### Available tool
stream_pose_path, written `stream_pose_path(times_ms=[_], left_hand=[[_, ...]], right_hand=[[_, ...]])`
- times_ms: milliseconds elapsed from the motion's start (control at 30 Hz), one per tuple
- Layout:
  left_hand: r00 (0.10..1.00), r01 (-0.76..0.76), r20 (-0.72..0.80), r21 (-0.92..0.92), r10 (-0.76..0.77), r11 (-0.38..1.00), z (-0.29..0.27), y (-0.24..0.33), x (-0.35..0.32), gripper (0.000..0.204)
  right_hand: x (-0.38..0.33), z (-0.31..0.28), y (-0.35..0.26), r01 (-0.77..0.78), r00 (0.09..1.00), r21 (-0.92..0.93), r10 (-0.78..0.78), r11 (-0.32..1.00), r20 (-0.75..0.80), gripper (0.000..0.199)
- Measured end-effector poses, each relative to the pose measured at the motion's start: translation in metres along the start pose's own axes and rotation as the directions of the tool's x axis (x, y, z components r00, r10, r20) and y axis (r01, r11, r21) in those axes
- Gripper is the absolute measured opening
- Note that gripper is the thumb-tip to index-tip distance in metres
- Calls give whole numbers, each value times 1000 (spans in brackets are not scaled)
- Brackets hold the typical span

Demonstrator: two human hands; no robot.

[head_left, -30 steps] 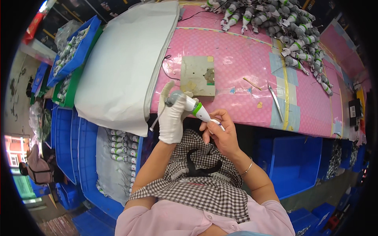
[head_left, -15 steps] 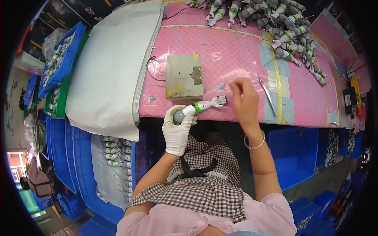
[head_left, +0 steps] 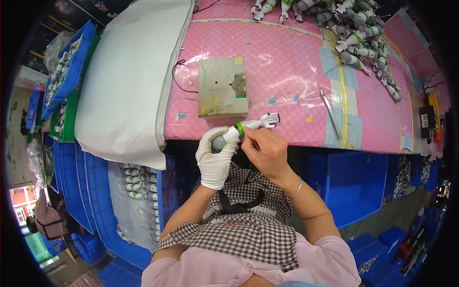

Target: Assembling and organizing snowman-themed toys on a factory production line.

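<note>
My left hand (head_left: 213,160), in a white glove, is closed around the grey ball end of a toy robot arm (head_left: 252,125). The arm is white with a green band, and its little white hand with dark fingertips points right over the table's near edge. My bare right hand (head_left: 268,149) is closed, its fingertips pressed together against the arm just beside the green band. Whatever they may pinch is hidden. Just beyond the toy arm sits a worn grey metal box (head_left: 217,88) with a cable. Metal tweezers (head_left: 331,115) lie to the right.
Many similar toy arms (head_left: 356,36) are piled at the far right of the pink table (head_left: 282,62). White sheeting (head_left: 129,76) covers its left part. Blue bins (head_left: 356,186) stand below the edge; one at lower left holds rows of arms. More filled trays (head_left: 71,71) stand far left.
My right hand has moved left and down from above the table to the toy arm's green band. The left hand keeps its hold. The view has shifted slightly.
</note>
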State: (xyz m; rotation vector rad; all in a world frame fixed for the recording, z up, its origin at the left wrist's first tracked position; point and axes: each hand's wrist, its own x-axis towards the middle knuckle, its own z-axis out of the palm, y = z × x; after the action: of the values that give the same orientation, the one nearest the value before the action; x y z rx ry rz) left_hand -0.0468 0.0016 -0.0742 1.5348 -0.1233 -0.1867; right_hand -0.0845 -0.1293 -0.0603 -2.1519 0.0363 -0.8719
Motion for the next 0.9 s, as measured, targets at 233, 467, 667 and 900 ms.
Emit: stream_pose_path(times_ms=[233, 467, 667, 900], left_hand=[[999, -39, 11, 38, 38, 999, -1, -1, 0, 27], [991, -132, 28, 76, 130, 988, -5, -11, 4, 27], [984, -175, 16, 175, 175, 969, -5, -18, 5, 26], [998, -63, -21, 40, 64, 997, -5, -8, 3, 31]], right_hand=[[2, -3, -5, 31, 998, -26, -30, 999, 57, 17], [2, -5, -5, 22, 999, -36, -21, 999, 49, 18], [-3, -6, -5, 21, 997, -57, -16, 998, 81, 17], [10, -23, 2, -137, 984, 67, 127, 988, 125, 12]])
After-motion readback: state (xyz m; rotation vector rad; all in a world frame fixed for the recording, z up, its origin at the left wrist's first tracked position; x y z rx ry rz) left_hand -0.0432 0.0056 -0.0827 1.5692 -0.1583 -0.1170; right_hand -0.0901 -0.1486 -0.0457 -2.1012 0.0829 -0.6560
